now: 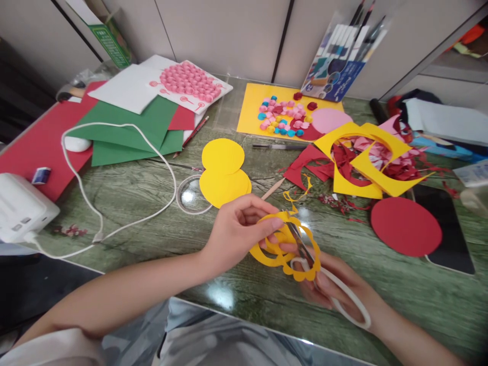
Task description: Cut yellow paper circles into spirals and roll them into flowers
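Observation:
Between finger and thumb, my left hand [242,229] pinches a yellow paper cutout [267,258] with a scalloped edge and open rings. White-handled scissors [345,290] are in my right hand [335,277], whose fingers pass through the handle loops. Their metal blades lie across the cutout near my left thumb, and part of the lower loop is hidden behind the paper. A thin yellow paper strip [299,193] curls just beyond the blade tips. Yellow paper discs [223,173] overlap on the table past my left hand, partly over a roll of clear tape [188,195].
Yellow paper offcuts [343,175] and red scraps pile at the right, near a red disc [406,226] on a dark phone [452,229]. A white cable [143,127] loops from a charger [25,208] at left. Green sheets [122,122] and pink paper balls [190,81] lie behind.

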`<state>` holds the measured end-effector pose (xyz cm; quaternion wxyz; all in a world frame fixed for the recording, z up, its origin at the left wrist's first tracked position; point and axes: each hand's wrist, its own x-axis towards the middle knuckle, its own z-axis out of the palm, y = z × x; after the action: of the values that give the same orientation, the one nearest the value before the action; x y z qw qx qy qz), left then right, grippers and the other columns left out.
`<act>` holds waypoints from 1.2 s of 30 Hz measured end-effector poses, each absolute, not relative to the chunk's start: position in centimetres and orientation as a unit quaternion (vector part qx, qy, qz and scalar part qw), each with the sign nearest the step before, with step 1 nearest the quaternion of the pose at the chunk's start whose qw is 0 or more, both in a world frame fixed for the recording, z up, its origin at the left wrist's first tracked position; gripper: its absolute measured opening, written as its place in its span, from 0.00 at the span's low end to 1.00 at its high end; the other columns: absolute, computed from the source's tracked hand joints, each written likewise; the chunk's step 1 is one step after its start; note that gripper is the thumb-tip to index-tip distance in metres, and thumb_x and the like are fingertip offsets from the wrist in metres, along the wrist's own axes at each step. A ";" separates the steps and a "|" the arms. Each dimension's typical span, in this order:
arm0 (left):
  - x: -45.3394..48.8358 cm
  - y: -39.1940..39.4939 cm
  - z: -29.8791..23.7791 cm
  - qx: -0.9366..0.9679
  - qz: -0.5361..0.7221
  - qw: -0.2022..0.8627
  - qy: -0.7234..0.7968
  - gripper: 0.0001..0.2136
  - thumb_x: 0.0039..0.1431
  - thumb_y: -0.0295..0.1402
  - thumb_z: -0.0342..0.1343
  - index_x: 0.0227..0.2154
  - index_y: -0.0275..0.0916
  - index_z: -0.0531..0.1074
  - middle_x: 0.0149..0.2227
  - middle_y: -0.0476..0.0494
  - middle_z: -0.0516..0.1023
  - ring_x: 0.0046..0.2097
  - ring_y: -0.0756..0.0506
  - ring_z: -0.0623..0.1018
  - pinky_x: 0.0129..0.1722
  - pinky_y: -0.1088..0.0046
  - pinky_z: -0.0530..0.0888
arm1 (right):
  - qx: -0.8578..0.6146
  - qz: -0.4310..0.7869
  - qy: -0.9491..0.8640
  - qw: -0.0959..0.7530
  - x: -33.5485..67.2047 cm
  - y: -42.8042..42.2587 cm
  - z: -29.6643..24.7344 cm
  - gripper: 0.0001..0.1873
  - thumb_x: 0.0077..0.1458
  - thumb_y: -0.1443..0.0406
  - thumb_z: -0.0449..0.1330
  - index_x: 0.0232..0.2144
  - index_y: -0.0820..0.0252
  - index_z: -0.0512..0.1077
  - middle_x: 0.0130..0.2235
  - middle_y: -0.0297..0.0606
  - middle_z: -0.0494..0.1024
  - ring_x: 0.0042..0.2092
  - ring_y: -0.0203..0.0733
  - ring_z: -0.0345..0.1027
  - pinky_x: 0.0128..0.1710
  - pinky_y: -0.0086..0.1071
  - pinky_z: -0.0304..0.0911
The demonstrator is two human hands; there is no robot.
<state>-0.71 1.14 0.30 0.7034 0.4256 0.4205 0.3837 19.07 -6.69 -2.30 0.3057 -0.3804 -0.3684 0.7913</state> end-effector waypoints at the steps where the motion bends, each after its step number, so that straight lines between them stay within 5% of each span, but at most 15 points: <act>1: -0.7 1.1 0.3 0.429 0.385 0.701 0.420 0.08 0.49 0.33 0.63 0.30 0.36 0.71 0.23 0.50 0.76 0.22 0.54 0.74 0.20 0.83 0.71 | -0.385 0.790 -0.369 0.303 19.1 -6.6 -2.1 0.24 0.57 0.52 0.55 0.54 0.50 0.65 0.25 0.28 0.57 0.22 0.30 0.44 0.19 0.27 0.41; 36: -1.6 2.6 1.0 0.451 0.386 0.687 0.419 0.06 0.43 0.28 0.66 0.26 0.36 0.75 0.22 0.53 0.76 0.19 0.57 0.72 0.18 0.87 0.69 | -0.388 0.805 -0.358 0.270 20.2 -6.1 -1.5 0.20 0.58 0.55 0.57 0.52 0.50 0.67 0.24 0.26 0.52 0.22 0.29 0.42 0.20 0.27 0.37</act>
<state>-1.57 2.61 0.99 0.6869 0.4512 0.4190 0.3861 20.23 -6.12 -1.46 0.2700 -0.3881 -0.3579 0.8052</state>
